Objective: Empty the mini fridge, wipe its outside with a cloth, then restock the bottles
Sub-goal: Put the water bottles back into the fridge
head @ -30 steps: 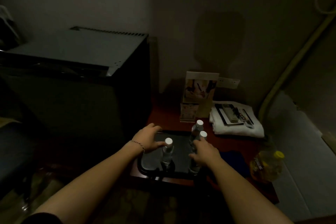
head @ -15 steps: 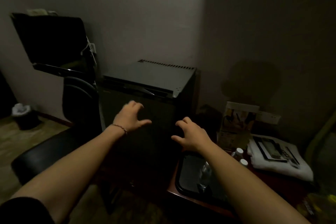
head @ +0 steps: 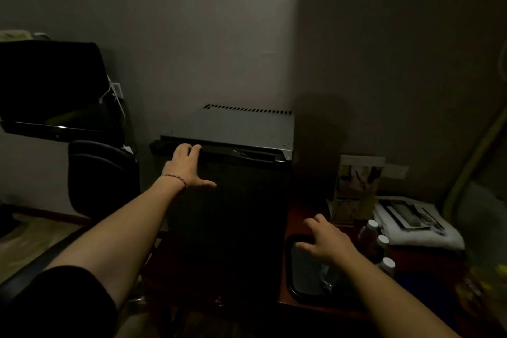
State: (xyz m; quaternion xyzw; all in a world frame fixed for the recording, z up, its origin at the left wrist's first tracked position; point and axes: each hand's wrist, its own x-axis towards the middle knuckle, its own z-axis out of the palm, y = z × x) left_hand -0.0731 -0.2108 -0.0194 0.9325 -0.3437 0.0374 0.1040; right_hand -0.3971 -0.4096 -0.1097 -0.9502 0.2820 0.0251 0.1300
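Our left hand (head: 186,166) has risen from the tray (head: 303,277) to hook the mini fridge (head: 233,200) door's top edge at centre frame, right hand (head: 326,241) spread empty, bottles (head: 380,244) out lower right.

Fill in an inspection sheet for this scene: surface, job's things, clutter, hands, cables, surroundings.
Surface: red-brown table, dark tray on it.
Job's things: fridge, door shut; three white-capped bottles upright beside the tray; cloth nothing seen for certain.
Clutter: card stand; folded towel with a flat item on top; yellowish blurred thing at right edge.
Hands: left hand, fingers curled over the door's top edge; right hand open, above the tray, holding nothing.
Cables: white cable at the wall, left.
Surroundings: dark screen, black chair, dim walls.
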